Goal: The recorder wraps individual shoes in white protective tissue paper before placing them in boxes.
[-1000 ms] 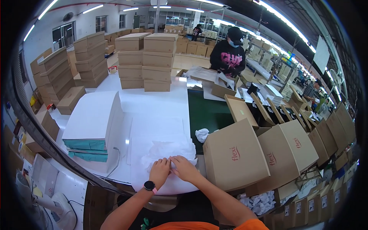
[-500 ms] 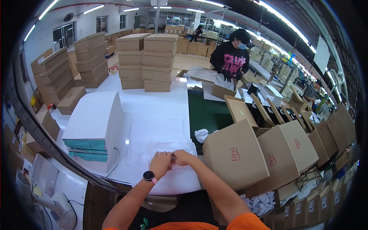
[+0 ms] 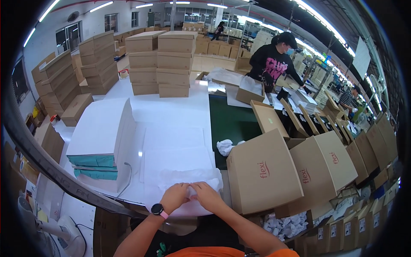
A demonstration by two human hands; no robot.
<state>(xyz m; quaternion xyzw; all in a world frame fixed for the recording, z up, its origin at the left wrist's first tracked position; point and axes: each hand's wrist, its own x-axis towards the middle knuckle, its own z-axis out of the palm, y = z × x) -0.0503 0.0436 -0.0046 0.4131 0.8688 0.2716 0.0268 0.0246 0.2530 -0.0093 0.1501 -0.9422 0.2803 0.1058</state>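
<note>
Close in front of me, a thin, wrinkled sheet of white tissue paper (image 3: 171, 175) lies on flat white sheets (image 3: 175, 159). My left hand (image 3: 176, 196), with a dark watch on a pink strap at the wrist, has its fingers bent onto the near edge of the tissue. Fingertip to fingertip with it, my right hand (image 3: 206, 197) pinches the same bunched paper. Some of the tissue between the hands is hidden by the fingers. To the left stands a thick stack of white paper (image 3: 100, 128) with teal wrapping low on its side.
Open brown cartons (image 3: 263, 173) line the right side, beside a green belt (image 3: 233, 120) holding a crumpled white paper wad (image 3: 224, 147). Stacked brown boxes (image 3: 173, 64) stand at the back. A co-worker (image 3: 274, 64) in black stands beyond the belt. Crumpled paper (image 3: 286, 225) fills a container below right.
My hands have gone from overlapping to side by side, slightly lower, at the tissue's near edge. The co-worker has turned right and reaches toward a white stack, away from the open box.
</note>
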